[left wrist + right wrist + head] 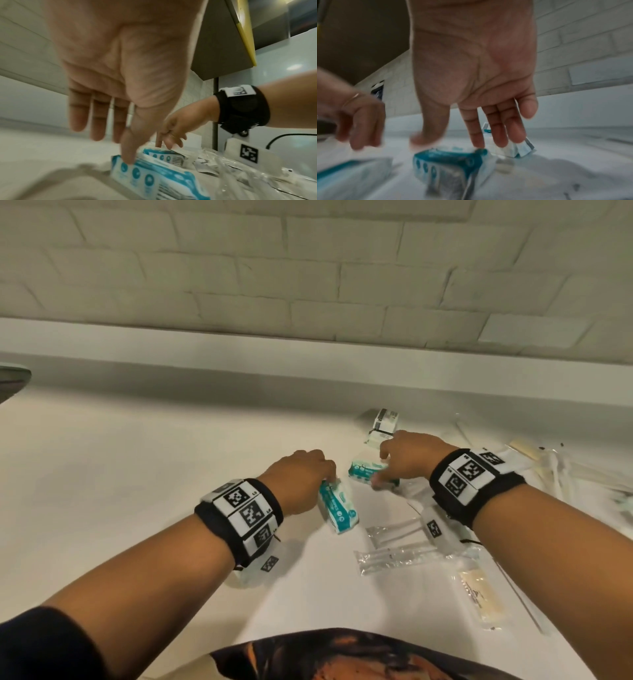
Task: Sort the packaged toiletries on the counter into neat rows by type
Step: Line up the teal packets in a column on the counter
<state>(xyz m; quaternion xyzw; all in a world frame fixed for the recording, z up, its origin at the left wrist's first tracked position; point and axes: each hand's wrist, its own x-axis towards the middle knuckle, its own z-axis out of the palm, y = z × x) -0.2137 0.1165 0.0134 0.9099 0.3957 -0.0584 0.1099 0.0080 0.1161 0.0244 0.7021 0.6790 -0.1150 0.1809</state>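
At frame centre, a teal pack (337, 510) is touched by the straight-fingered left hand (298, 479); a second pack (363, 469) by the outstretched right hand (411, 458). Lettering is blurred.

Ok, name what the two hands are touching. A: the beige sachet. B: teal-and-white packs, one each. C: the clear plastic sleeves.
B: the left hand touches one teal-and-white pack with its thumb, and the right hand has its fingers on a second pack beside it.
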